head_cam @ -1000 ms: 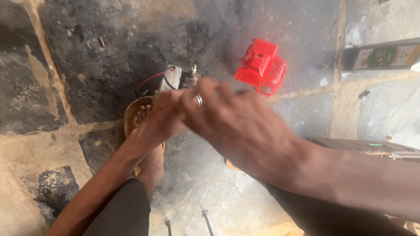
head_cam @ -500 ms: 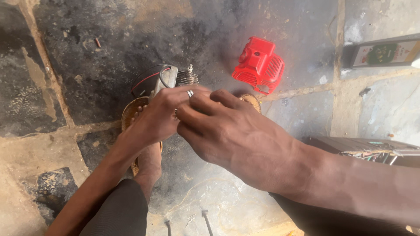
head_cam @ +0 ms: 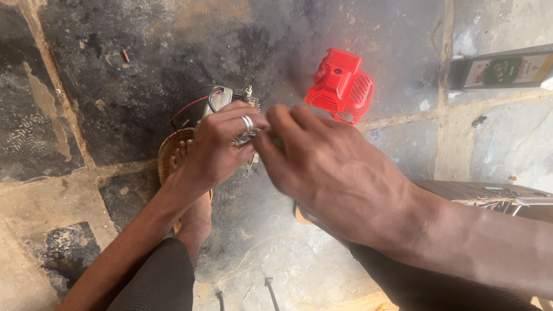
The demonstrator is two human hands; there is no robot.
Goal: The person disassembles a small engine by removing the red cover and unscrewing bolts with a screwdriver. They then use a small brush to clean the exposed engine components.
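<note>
Head view: two bare hands meet over a small engine point(head_cam: 230, 106) on the stone floor point(head_cam: 115, 57).

Left hand point(head_cam: 216, 147), ringed, curls round a small metal part point(head_cam: 245, 138); right hand point(head_cam: 328, 173) closes beside it, what it pinches I cannot tell. Red cover point(head_cam: 340, 83) already lies off, toward the floor's far edge; the engine looks part-stripped, work unfinished.

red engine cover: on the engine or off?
Off. The red cover lies alone on the stone floor, apart from the small engine that both hands, left and right, work on.
</note>
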